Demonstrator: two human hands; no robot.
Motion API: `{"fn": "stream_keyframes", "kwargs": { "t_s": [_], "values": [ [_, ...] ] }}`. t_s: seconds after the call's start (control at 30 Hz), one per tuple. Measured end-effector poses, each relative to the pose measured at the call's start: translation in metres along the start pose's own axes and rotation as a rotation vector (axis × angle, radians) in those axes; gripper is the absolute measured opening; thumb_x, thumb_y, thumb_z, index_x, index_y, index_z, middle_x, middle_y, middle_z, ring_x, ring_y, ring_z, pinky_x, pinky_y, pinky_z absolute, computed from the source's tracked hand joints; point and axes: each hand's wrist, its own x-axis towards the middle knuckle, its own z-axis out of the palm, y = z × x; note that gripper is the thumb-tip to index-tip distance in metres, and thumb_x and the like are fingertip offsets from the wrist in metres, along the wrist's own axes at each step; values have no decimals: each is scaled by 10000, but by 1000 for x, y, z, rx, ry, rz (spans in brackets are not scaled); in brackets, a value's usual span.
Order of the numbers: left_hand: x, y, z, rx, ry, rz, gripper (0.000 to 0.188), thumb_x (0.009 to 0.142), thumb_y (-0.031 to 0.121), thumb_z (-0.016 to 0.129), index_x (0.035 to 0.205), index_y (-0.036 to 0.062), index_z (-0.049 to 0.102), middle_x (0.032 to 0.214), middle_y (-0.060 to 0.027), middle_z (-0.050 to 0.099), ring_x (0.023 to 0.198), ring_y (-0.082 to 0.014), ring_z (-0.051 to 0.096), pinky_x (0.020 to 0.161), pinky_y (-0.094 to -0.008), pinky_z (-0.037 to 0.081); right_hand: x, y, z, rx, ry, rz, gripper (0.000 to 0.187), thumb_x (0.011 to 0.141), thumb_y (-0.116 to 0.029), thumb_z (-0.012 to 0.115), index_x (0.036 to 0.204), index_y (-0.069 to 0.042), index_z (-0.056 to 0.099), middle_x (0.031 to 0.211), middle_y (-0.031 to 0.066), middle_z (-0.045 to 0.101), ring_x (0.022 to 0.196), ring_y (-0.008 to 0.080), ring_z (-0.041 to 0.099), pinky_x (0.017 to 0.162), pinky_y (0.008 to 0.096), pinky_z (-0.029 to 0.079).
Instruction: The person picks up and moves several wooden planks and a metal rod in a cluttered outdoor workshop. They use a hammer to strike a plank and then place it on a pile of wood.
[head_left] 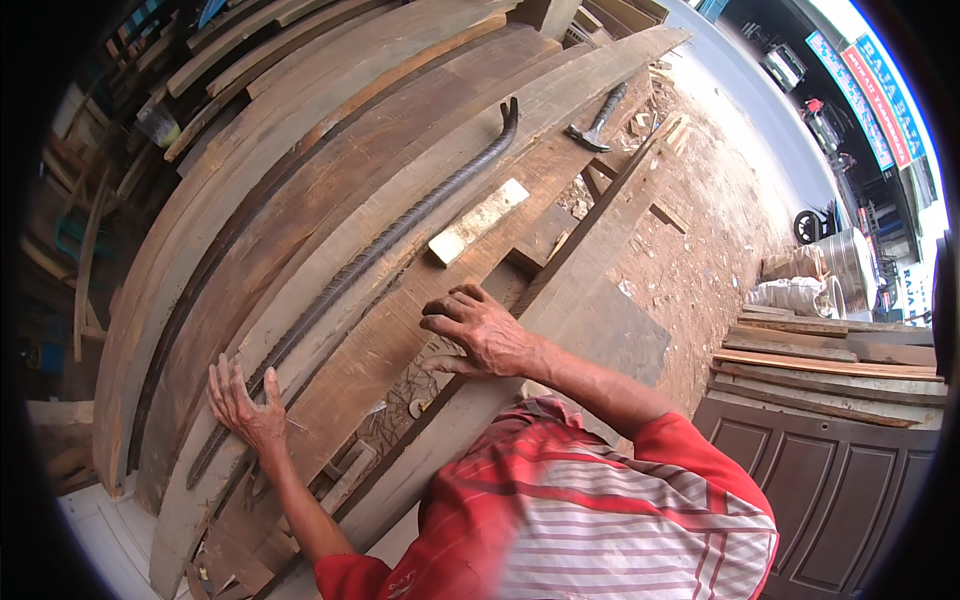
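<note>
My left hand [248, 410] rests with fingers spread on the edge of a long grey plank, next to the lower part of a crowbar. The crowbar [385, 240] is a dark ribbed steel rod with a bent, forked far end, lying lengthwise on the boards. Over the brown wooden board [345, 390] on the right is my right hand [485, 335], fingers apart and loosely bent, holding nothing. Just beyond it lies a short pale wood block [478, 222]. A claw hammer [598, 120] lies farther off near the far end of the board.
Long planks [240, 220] are stacked on the left. A narrow beam [590, 250] runs along the right side of the bench, with gaps beside it. Wood chips litter the dirt ground [690, 270]. A brown panelled door [820, 490] and more boards [820, 360] are at the right.
</note>
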Motion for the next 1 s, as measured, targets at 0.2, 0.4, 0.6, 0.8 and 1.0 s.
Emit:
{"fn": "stream_keyframes", "kwargs": {
  "t_s": [0.2,0.4,0.6,0.8,1.0],
  "values": [
    [-23,48,-44,-194,76,-54,480,988,377,657,1350,63,627,1413,-159,603,1372,-373,507,1119,-552,381,-73,17,-34,-108,-86,39,842,796,-755,675,1265,-58,617,1268,183,609,1235,376,556,1106,570,369],
    [-51,153,-90,-660,-614,-70,800,802,463,816,1422,36,544,1337,-242,601,1278,-429,544,1100,-525,417,-85,32,-31,-58,-299,-7,976,664,-830,713,1301,-99,601,1296,155,600,1243,345,550,1131,574,340],
    [-75,218,-112,-417,-896,-76,1155,587,480,937,1543,110,405,1390,-231,563,1308,-415,517,1109,-522,408,-90,45,-27,-96,-263,-128,1014,641,-837,727,1305,-85,575,1150,156,589,1169,339,552,1038,541,392],
    [-84,229,-107,-294,-869,-136,1043,552,343,937,1458,119,470,1277,-196,637,1218,-382,587,1058,-514,434,-83,37,-40,-91,-332,-127,844,680,-605,821,1259,-36,589,1176,133,615,1171,299,558,1020,481,400],
    [-101,236,-108,-268,-547,-135,895,598,362,930,1362,83,557,1327,-152,617,1260,-352,565,1113,-485,397,-85,32,-28,-93,-272,-203,906,691,-591,820,1324,0,551,1236,173,599,1209,349,545,1066,514,397]
  ]
}}
